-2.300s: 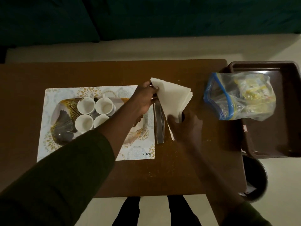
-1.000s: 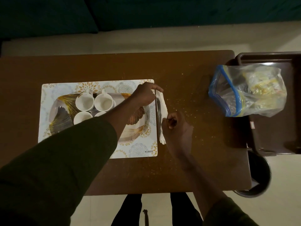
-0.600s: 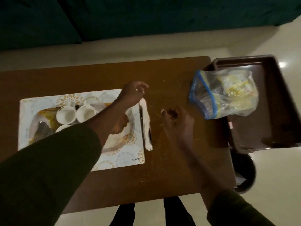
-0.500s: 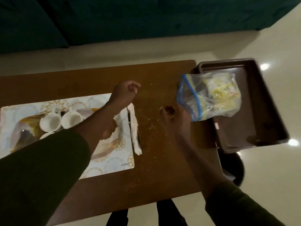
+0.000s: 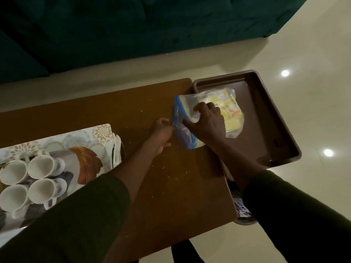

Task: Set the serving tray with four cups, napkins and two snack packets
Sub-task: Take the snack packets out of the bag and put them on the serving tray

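Both hands are on the clear zip bag (image 5: 191,118), which lies half on the worktop (image 5: 171,177), half over the brown bin (image 5: 266,114). The left hand (image 5: 161,134) has its fingers (image 5: 164,121) curled narrow, pinching the bag's blue-edged mouth. The right hand (image 5: 208,123) has its fingers (image 5: 202,109) spread wide, pressing the film just above the yellow snack packets (image 5: 232,112) inside. The film looks thin, slippery and limp, so it will likely sag unless held at the stiffer zip edge. The packets seem light and crinkly, best taken by a corner. Well left of the fingers, four cups (image 5: 28,181) stand on the serving tray (image 5: 83,166), with napkins (image 5: 117,149) at its near edge.
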